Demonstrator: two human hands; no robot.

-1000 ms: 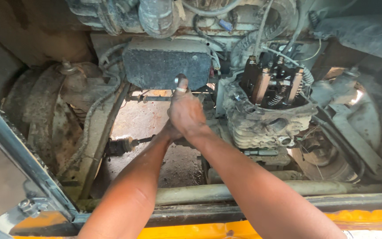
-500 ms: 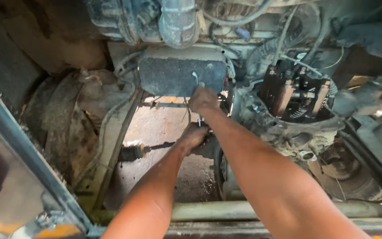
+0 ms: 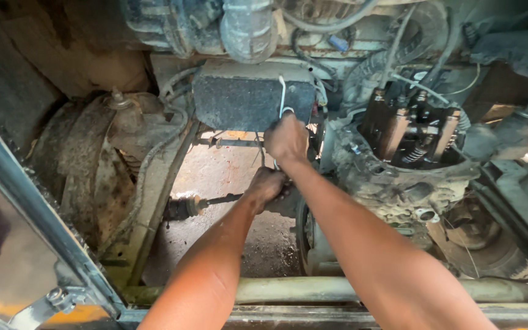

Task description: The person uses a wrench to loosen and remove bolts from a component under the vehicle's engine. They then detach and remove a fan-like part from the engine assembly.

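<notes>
Gripping wire [image 3: 282, 98], hands [image 3: 286, 138] crowd engine [image 3: 398, 177].

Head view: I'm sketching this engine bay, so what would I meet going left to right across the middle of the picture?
Metal door frame edge → rusty round drum housing → dark rectangular box → right hand gripping a white wire → open engine top with springs → grey metal parts at far right.

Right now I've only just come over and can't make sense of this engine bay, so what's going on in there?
A person leans over an opened vehicle engine bay with both arms reaching down into it. The right hand grips a thin pale wire that loops up in front of a dark box-shaped housing. The left hand is lower, closed around something beside the engine block; what it holds is hidden. A shaft runs across below.
</notes>
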